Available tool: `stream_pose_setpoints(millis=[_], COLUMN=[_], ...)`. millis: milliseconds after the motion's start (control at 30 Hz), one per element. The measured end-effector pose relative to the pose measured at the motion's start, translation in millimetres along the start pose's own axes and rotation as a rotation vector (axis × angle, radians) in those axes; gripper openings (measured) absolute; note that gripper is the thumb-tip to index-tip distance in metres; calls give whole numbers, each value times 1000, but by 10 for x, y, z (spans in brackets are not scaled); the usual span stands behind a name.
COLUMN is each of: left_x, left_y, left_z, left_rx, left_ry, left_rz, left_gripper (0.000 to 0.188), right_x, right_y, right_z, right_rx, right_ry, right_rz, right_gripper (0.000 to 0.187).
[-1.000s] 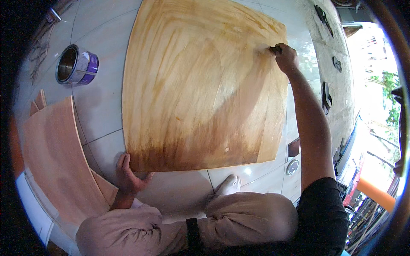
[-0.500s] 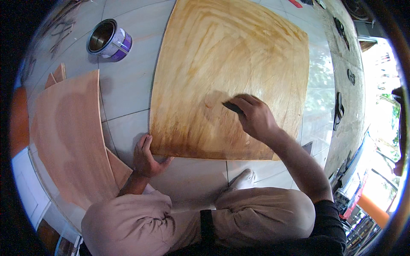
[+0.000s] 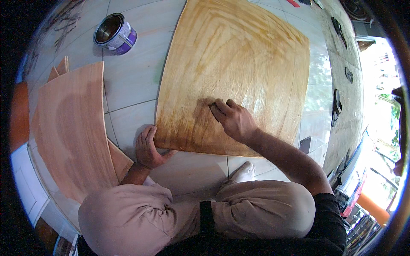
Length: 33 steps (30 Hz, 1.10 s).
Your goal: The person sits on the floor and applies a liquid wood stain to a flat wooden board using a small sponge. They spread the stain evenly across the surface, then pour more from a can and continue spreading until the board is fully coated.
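Observation:
A large plywood board lies flat on the floor in front of me, coated in wet-looking yellow-brown stain that is darkest along its near left edge. On its lower middle part my right hand presses down, fingers curled round a small dark flat pad. Most of that pad is hidden by the fingers, so its exact kind is unclear. At the near left corner my left hand rests against the board's edge, fingers stretched out and thumb spread along the near side.
A purple-and-white paint can, open at the top, stands on the tiles beyond the board's left side. Bare reddish plywood sheets lie at the left. Sandals sit on the concrete strip at the right. My foot is just below the board.
My right hand has slid left across the board with the dark pad. My left hand stays at the corner. The whole view has shifted slightly.

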<state>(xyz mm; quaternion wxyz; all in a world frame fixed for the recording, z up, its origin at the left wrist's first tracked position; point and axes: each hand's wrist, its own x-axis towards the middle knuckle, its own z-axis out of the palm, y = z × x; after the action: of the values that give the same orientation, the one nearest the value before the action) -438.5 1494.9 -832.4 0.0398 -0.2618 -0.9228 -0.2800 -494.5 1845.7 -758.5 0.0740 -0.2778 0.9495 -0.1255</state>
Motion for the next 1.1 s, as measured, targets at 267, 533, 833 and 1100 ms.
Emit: stream_pose_setpoints(millis=[267,533,833,1100], left_x=[17,-5,9,21], left_y=[5,-38,-14,-21], left_z=[13,51,38,51], left_rx=[5,13,70,40], left_ry=[45,-11,-24,-20], left_rz=[22,20,45,61], left_gripper=[101,106,104,102], right_x=[-917,-1686,-1782,-1957], right_y=[91,462,-567,-481], right_z=[-217,-219,132,176], right_rx=[408,443,503,308], right_ry=[-219,167,-51,303], right_rz=[179,971,657,1196], right_gripper=[26,27,27,25])
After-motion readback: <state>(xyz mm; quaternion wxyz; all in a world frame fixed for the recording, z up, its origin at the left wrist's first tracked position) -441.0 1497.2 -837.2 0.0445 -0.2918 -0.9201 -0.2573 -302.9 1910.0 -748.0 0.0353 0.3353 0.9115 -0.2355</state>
